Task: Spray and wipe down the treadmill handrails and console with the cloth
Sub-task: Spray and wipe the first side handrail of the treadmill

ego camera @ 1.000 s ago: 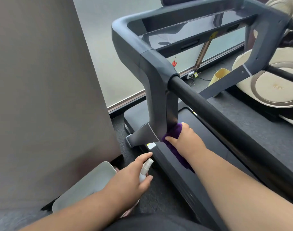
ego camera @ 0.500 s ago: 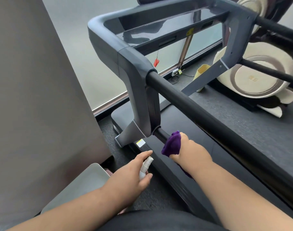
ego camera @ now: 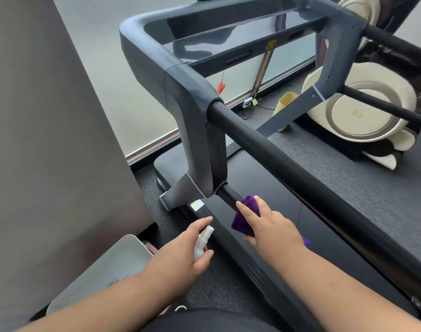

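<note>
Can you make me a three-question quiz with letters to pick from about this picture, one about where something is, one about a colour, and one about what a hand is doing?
1. Where is the cloth?
A. On the lower black bar of the treadmill
B. On the glossy console on top
C. Lying on the carpet

2. What colour is the cloth?
A. Yellow
B. Purple
C. White

3. What is the left hand doing?
A. Resting open on the floor
B. Holding the white spray bottle
C. Gripping the long top handrail

Answers:
1. A, the right hand presses the cloth against the short lower bar just below the grey upright.
2. B, the cloth peeking out from under the right hand is deep purple.
3. B, the left hand's fingers curl round the small bottle, with the forefinger lying along its nozzle.
</note>
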